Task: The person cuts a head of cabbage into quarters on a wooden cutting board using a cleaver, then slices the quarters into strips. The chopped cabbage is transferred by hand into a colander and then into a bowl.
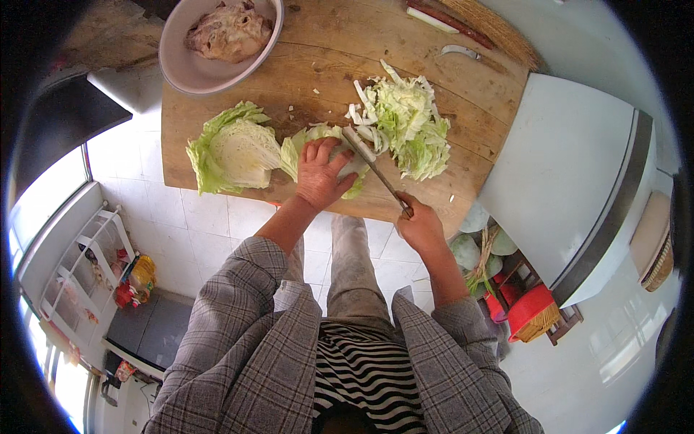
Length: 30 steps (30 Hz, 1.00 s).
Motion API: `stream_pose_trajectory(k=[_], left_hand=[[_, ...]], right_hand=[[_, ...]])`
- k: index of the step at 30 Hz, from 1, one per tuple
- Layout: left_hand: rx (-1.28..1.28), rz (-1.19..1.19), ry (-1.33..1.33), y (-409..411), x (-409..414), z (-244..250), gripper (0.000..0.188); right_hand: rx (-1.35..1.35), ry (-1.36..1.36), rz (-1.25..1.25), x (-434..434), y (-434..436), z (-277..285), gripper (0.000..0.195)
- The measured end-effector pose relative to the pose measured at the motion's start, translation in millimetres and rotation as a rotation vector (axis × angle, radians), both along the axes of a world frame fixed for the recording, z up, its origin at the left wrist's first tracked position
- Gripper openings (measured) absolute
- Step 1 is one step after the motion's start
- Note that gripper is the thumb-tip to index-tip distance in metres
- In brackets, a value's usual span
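My left hand point(323, 169) presses down on a piece of napa cabbage point(293, 154) near the front edge of the wooden table point(303, 59). In my right hand point(420, 219) is the handle of a kitchen knife point(382, 176). Its blade stands edge-down at the cabbage's right end, just beside my left fingers. Right of the blade lies a heap of sliced cabbage point(409, 122), with pale strips at its left side. A larger cut portion of cabbage point(236, 149) rests to the left, its hollow inner side facing up. My left palm hides part of the piece beneath it.
A pale basin point(217, 85) holding a chunk of meat point(230, 33) stands at the back left. Toward the back right lie a small curved knife point(460, 50) and a straw broom head point(496, 30). A white appliance point(564, 163) adjoins the table's right side; a red basin point(528, 306) sits below.
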<state>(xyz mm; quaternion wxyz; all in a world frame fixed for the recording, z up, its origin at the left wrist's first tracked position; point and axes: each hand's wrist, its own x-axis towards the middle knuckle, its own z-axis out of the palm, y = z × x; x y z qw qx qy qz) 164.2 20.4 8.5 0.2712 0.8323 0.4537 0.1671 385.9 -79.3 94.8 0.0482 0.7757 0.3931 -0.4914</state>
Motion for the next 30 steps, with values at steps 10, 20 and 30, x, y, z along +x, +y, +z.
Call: stream_pose_trajectory(k=[10,20,30], left_hand=[[0.012,-0.079,0.143,-2,-4,11,0.051],[-0.048,-0.087,0.127,0,-6,14,0.049],[-0.171,-0.068,0.096,1,-8,15,0.047]], right_hand=[[0.045,-0.028,-0.014,-19,19,-30,0.049],[0.062,0.057,-0.016,-20,3,-30,0.049],[0.067,-0.021,-0.032,-26,10,-2,0.046]])
